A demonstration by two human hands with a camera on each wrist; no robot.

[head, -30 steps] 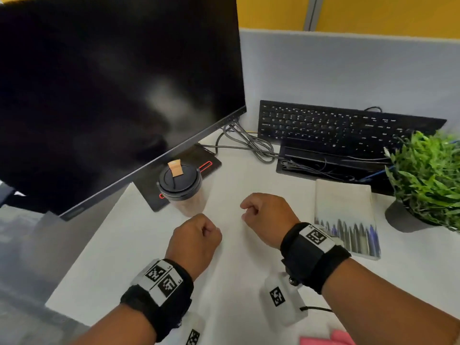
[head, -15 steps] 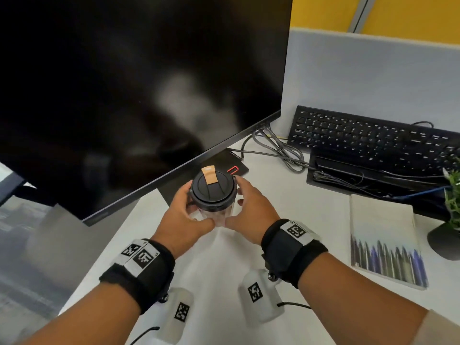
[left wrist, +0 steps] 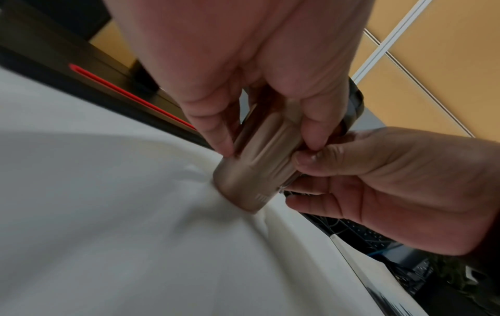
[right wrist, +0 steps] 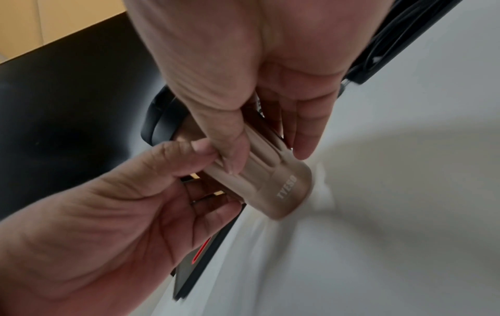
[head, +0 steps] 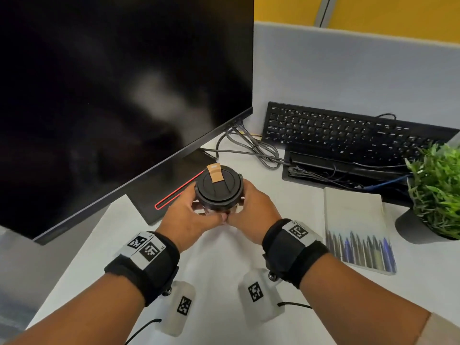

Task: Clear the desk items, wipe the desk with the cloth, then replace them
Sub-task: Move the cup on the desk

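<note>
White desk (head: pixel 216 275); grey partition (head: pixel 348 70)

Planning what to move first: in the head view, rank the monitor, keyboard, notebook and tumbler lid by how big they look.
1. monitor, by far the largest, though closest to the camera
2. keyboard
3. notebook
4. tumbler lid, smallest

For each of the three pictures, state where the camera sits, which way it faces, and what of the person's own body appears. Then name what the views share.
Head: worn on the head, facing forward and down at the desk; both forearms show, left hand and right hand gripping the cup.
Left wrist: under the left wrist, looking along the palm; both hands show.
Right wrist: under the right wrist, likewise; both hands show.
Shared: all three show the cup, both hands and the monitor base.
</note>
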